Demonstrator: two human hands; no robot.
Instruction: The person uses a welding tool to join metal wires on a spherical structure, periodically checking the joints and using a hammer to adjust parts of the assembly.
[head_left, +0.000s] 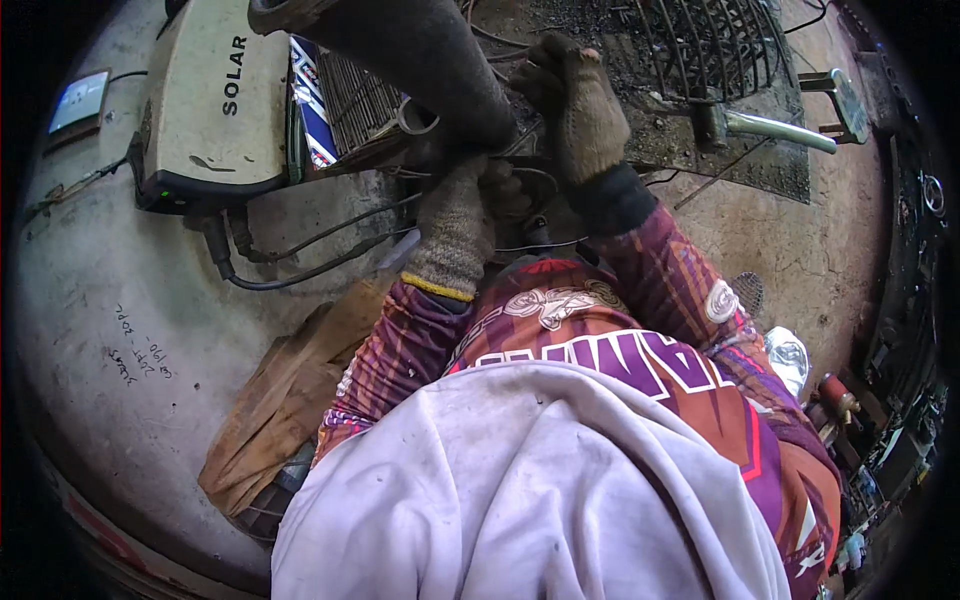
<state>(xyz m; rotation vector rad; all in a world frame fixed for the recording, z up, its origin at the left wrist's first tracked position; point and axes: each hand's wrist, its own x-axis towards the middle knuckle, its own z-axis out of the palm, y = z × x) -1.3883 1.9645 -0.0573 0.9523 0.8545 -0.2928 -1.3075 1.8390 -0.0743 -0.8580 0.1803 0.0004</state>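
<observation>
Both my hands wear worn knitted work gloves. My left hand is closed, its curled fingers just below the lower end of a thick dark metal pipe; what it grips, if anything, is hidden. Higher and to the right, my right hand is also closed, fingers bent toward the left over the dirty metal work table. I cannot make out what lies inside it. Dark cables loop behind and between the hands. An open box of welding rods lies left of the pipe.
A beige welding machine stands at left, with thick black cables from its base. On the table at right are a metal-bar cage and a hammer. Brown cloth lies at lower left; clutter lines the right edge.
</observation>
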